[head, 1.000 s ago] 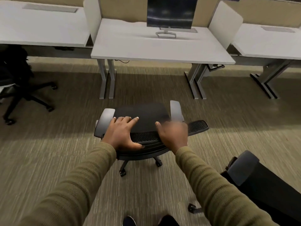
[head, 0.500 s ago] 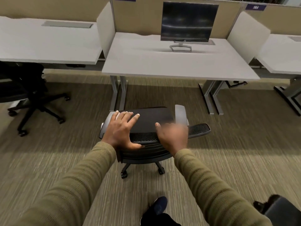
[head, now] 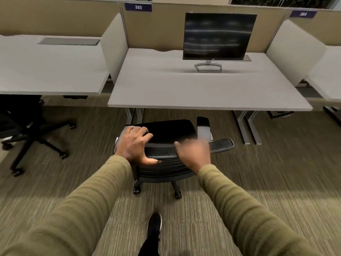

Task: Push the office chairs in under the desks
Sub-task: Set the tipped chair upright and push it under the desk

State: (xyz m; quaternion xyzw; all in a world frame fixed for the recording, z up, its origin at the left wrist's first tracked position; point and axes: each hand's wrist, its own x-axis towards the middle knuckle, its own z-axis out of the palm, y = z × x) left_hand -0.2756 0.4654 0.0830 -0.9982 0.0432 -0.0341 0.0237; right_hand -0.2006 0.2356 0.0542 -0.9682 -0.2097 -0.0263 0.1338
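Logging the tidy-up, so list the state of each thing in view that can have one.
office chair: not yet under the desk, casters out on the carpet.
monitor: screen dark, upright on the desk.
left hand: spread on the backrest top.
right hand: on the backrest top, blurred; grip unclear.
second chair: by the left desk, base out on the carpet.
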